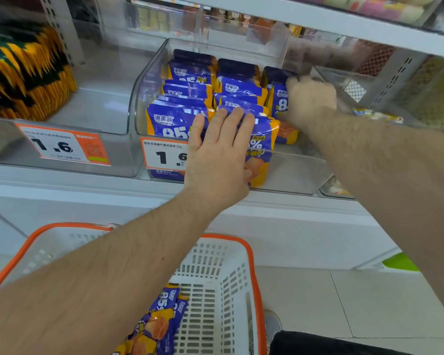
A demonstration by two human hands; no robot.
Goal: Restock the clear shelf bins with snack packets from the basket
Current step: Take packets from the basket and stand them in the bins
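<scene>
A: Which hand works the packets?
B: The left hand (219, 149), fingers straight, presses the front packets (260, 144) in the clear bin (149, 80). The right hand (309, 99), further back, curls round an upright packet (280, 98) in the right row.
A: Obstacles?
B: The shelf above; spare packets lie in the basket (231, 283) below.

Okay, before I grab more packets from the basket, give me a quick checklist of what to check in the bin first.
1. Left hand steadies the front packets with flat fingers: ok.
2. Right hand has seated the right-row packet: cannot tell, the hand covers it.
3. Left and middle rows stand upright: ok.
4. Room left in the clear bin: ok, front right corner looks open.
5. Basket has packets left: ok.
</scene>
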